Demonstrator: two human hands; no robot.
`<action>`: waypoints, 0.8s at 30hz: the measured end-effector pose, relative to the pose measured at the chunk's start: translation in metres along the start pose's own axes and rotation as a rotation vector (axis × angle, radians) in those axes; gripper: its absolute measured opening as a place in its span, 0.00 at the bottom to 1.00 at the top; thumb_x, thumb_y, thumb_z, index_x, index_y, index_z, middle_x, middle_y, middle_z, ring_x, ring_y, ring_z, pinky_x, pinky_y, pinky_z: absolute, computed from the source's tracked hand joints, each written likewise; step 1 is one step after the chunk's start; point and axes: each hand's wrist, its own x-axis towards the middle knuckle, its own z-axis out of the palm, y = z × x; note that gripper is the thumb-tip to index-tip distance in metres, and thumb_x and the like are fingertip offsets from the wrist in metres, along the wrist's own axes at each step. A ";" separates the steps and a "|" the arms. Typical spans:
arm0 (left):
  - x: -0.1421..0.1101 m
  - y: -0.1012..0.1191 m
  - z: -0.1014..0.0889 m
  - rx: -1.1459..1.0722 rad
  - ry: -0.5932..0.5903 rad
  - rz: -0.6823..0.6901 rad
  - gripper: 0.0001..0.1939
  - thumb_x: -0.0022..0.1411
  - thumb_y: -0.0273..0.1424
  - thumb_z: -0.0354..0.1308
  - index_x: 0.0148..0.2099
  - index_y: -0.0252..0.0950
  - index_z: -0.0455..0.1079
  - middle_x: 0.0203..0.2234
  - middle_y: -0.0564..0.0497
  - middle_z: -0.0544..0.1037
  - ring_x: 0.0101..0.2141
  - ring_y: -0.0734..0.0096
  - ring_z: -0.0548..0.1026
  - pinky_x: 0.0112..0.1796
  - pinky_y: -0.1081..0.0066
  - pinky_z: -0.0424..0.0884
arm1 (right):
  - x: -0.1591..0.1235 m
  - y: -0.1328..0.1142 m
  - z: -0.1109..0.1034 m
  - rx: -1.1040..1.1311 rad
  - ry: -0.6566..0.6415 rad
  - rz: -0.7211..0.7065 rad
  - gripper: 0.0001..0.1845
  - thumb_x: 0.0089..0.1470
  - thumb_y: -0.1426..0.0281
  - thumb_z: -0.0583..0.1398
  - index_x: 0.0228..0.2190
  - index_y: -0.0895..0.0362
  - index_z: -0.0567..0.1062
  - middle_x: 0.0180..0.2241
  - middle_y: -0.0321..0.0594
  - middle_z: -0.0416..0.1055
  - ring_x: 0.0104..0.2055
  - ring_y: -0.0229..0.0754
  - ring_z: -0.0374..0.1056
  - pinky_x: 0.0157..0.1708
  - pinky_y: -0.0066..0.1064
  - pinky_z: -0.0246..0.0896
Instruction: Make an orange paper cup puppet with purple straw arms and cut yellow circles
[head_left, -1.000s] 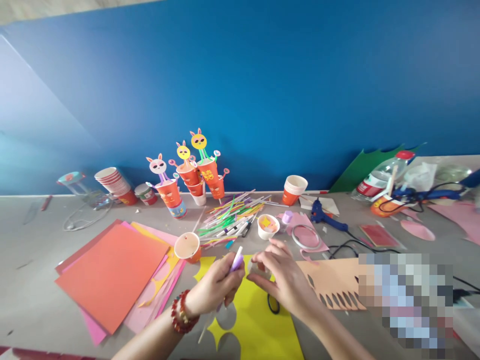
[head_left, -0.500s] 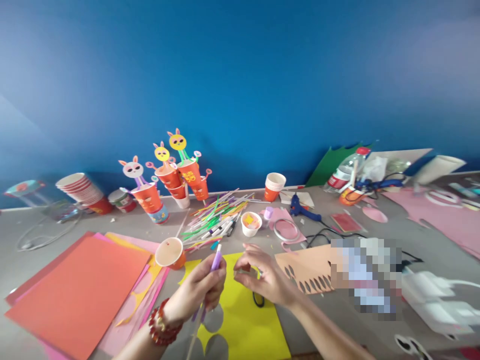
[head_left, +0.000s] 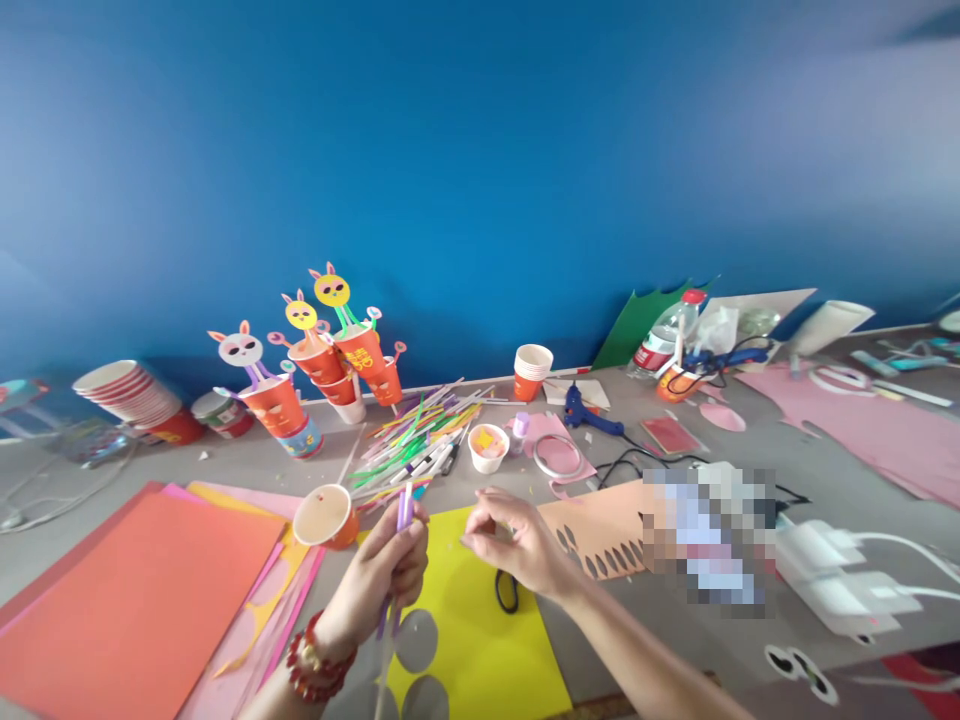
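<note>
My left hand (head_left: pixel 390 562), with a red bead bracelet at the wrist, is closed round purple straws (head_left: pixel 406 508). Their tops stick up above the fist, and a thin pale strip hangs beneath it. To the right, my right hand (head_left: pixel 506 540) is curled with thumb and fingertips close together; what they pinch, if anything, is hidden. Just under it shows a black loop (head_left: pixel 507 592) like a scissors handle; whether the hand holds it I cannot tell. Both hands are over a yellow sheet (head_left: pixel 480 655) with round holes cut in it. An orange paper cup (head_left: pixel 345 528) stands left of the straws.
Rabbit-faced cup figures (head_left: pixel 274 410) stand by the blue wall. Loose straws and pens (head_left: pixel 412 440) lie behind my hands, beside a small cup of paper bits (head_left: pixel 488 460). A blue glue gun (head_left: pixel 592 412), orange sheets (head_left: pixel 142 600) and a white power adapter (head_left: pixel 832 580) are around.
The view has turned slightly right, so the table's things appear further left. My left hand keeps hold of the straws. The grey-clear bit at my right fingertips no longer shows.
</note>
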 end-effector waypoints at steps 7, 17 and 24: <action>0.006 -0.010 -0.001 -0.074 -0.093 -0.023 0.15 0.67 0.44 0.52 0.42 0.35 0.64 0.19 0.63 0.55 0.14 0.86 0.44 0.13 0.82 0.48 | -0.001 0.005 -0.001 0.071 0.040 0.053 0.10 0.60 0.65 0.60 0.28 0.54 0.72 0.28 0.34 0.70 0.32 0.40 0.67 0.40 0.31 0.65; 0.007 -0.021 0.002 -0.060 -0.077 0.012 0.16 0.66 0.44 0.55 0.42 0.36 0.64 0.20 0.62 0.57 0.15 0.85 0.46 0.14 0.82 0.47 | 0.002 0.005 0.003 0.079 0.037 0.040 0.09 0.61 0.65 0.60 0.29 0.54 0.74 0.27 0.34 0.69 0.31 0.40 0.67 0.42 0.34 0.66; 0.008 -0.023 0.003 -0.064 -0.061 0.058 0.15 0.65 0.42 0.57 0.42 0.34 0.67 0.21 0.62 0.56 0.15 0.86 0.48 0.15 0.81 0.54 | 0.011 -0.009 0.010 0.091 0.030 0.079 0.12 0.60 0.64 0.59 0.26 0.55 0.73 0.25 0.34 0.69 0.28 0.38 0.65 0.37 0.31 0.66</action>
